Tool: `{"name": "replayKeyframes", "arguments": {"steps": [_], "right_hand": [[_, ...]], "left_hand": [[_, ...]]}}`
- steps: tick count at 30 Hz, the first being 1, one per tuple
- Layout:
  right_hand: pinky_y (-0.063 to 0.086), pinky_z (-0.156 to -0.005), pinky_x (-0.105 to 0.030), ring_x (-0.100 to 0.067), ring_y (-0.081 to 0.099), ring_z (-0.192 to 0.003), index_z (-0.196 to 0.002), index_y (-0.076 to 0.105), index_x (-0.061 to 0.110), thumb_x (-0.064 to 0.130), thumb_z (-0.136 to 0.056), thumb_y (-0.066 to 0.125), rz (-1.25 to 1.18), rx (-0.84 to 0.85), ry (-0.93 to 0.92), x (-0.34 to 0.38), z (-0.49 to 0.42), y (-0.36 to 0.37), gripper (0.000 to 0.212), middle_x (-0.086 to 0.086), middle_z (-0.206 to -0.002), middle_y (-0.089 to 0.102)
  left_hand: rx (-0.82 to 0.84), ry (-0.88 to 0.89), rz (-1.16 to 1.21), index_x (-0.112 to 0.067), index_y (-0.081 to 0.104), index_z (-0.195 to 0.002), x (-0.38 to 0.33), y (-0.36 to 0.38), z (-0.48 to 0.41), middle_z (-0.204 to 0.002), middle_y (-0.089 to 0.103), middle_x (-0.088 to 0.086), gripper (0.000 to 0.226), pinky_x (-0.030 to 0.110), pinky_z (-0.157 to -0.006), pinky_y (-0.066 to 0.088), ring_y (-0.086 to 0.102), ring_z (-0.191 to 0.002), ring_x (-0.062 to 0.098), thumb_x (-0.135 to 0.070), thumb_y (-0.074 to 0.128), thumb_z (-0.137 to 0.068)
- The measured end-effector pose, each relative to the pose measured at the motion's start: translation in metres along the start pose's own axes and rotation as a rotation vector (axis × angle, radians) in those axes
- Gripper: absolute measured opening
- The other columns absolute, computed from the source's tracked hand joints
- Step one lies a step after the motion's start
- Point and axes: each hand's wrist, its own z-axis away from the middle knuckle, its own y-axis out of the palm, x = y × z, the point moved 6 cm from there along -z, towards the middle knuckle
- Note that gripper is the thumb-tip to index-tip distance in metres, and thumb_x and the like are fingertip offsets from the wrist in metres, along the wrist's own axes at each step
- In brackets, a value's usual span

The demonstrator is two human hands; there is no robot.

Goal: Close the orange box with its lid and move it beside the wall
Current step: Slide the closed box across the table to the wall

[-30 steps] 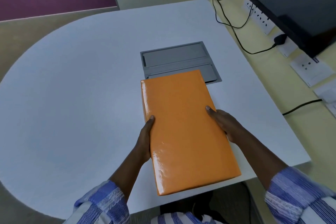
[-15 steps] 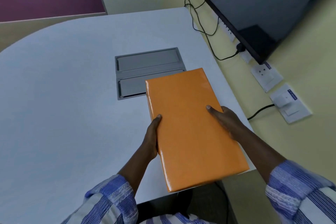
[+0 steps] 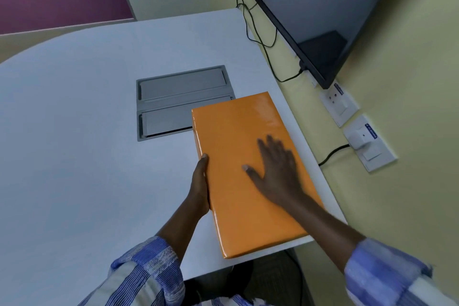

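- Head view: orange box (image 3: 244, 169), lid on, lies along the right edge of the white table (image 3: 74, 144), near corner sticking out past the table's near edge.
- Box's right long side runs just inside the table's right edge; the yellow wall (image 3: 409, 194) is right beyond it.
- Open tabletop to the left and at the far end; grey cable hatch (image 3: 173, 102) sits at the box's far-left corner, the box overlapping its corner.
- Left hand (image 3: 200, 189) clamps the box's left long side, thumb on the top face, other fingers hidden underneath.
- Right hand (image 3: 278, 169) is flat on the lid, fingers spread, blurred, gripping nothing.
- Wall carries sockets (image 3: 339, 104), a plugged adapter (image 3: 360, 138), black cables (image 3: 258, 32) and a dark monitor (image 3: 310, 7).
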Motion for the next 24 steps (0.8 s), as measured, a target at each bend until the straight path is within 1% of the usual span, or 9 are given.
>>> {"name": "replayKeyframes", "arguments": {"steps": [2,3,5,9,12,14,16,20,24], "right_hand": [[0.000,-0.122,-0.056,-0.031,-0.008,-0.154,-0.159,0.007,0.024,0.076,-0.090,0.023,0.083,0.082,-0.077,0.014,0.015,0.018,0.088,-0.007,-0.168,-0.005],[-0.003,-0.121,-0.057,-0.032,-0.013,-0.153,-0.159,0.004,0.024,0.076,-0.091,0.022,0.120,0.089,-0.092,0.015,0.019,0.024,0.088,-0.008,-0.167,-0.010],[-0.004,-0.121,-0.059,-0.034,-0.017,-0.152,-0.159,0.001,0.025,0.076,-0.092,0.020,0.156,0.068,-0.092,0.011,0.019,0.027,0.087,-0.008,-0.167,-0.013],[-0.002,-0.121,-0.059,-0.034,-0.014,-0.152,-0.159,0.003,0.025,0.075,-0.092,0.021,0.175,0.040,-0.076,-0.003,0.010,0.023,0.086,-0.008,-0.167,-0.011],[-0.001,-0.121,-0.059,-0.033,-0.014,-0.153,-0.159,0.004,0.025,0.075,-0.093,0.023,0.177,0.039,-0.068,-0.017,0.005,0.017,0.085,-0.008,-0.167,-0.010],[0.000,-0.121,-0.059,-0.033,-0.014,-0.153,-0.159,0.004,0.025,0.075,-0.093,0.024,0.177,0.038,-0.063,-0.026,0.005,0.014,0.085,-0.007,-0.167,-0.009],[0.001,-0.121,-0.059,-0.033,-0.011,-0.153,-0.159,0.006,0.025,0.075,-0.093,0.025,0.164,0.021,-0.060,-0.035,0.005,0.011,0.085,-0.007,-0.168,-0.006],[0.000,-0.122,-0.058,-0.031,-0.012,-0.153,-0.159,0.006,0.026,0.074,-0.093,0.025,0.162,0.008,-0.045,-0.046,0.006,0.005,0.084,-0.006,-0.168,-0.006],[0.000,-0.122,-0.057,-0.031,-0.012,-0.153,-0.159,0.006,0.026,0.074,-0.094,0.025,0.160,-0.004,-0.035,-0.056,0.010,0.001,0.084,-0.006,-0.168,-0.006]], "left_hand": [[-0.003,0.008,-0.022,-0.031,0.056,-0.121,-0.002,0.004,-0.003,-0.103,0.078,0.001,0.040,0.035,-0.062,0.062,0.078,-0.087,0.020,-0.056,0.031,-0.101],[-0.014,0.006,-0.035,-0.031,0.057,-0.120,-0.002,0.006,-0.005,-0.104,0.077,0.002,0.041,0.034,-0.060,0.061,0.078,-0.085,0.019,-0.057,0.031,-0.101],[-0.028,-0.001,-0.054,-0.032,0.057,-0.120,-0.003,0.009,-0.009,-0.105,0.075,0.002,0.042,0.033,-0.059,0.061,0.078,-0.084,0.018,-0.058,0.030,-0.101],[-0.032,-0.008,-0.070,-0.030,0.053,-0.131,-0.004,0.022,-0.018,-0.115,0.072,0.005,0.049,0.038,-0.068,0.059,0.073,-0.098,0.024,-0.061,0.032,-0.099],[-0.004,0.001,-0.088,-0.033,0.055,-0.120,-0.004,0.039,-0.023,-0.109,0.072,0.001,0.040,0.034,-0.063,0.059,0.076,-0.088,0.019,-0.058,0.030,-0.101],[0.005,-0.017,-0.086,-0.036,0.054,-0.115,0.000,0.049,-0.027,-0.110,0.071,0.001,0.036,0.036,-0.065,0.057,0.073,-0.092,0.022,-0.059,0.030,-0.101],[0.003,-0.028,-0.078,-0.036,0.054,-0.116,0.003,0.056,-0.030,-0.111,0.071,0.002,0.036,0.039,-0.069,0.056,0.070,-0.098,0.024,-0.060,0.031,-0.100],[0.013,-0.038,-0.081,-0.036,0.055,-0.114,0.008,0.069,-0.035,-0.109,0.072,0.000,0.037,0.039,-0.069,0.056,0.070,-0.097,0.024,-0.059,0.030,-0.101],[0.000,-0.055,-0.087,-0.034,0.052,-0.123,0.015,0.077,-0.039,-0.115,0.070,0.002,0.042,0.041,-0.072,0.056,0.069,-0.103,0.026,-0.062,0.030,-0.099]]}}
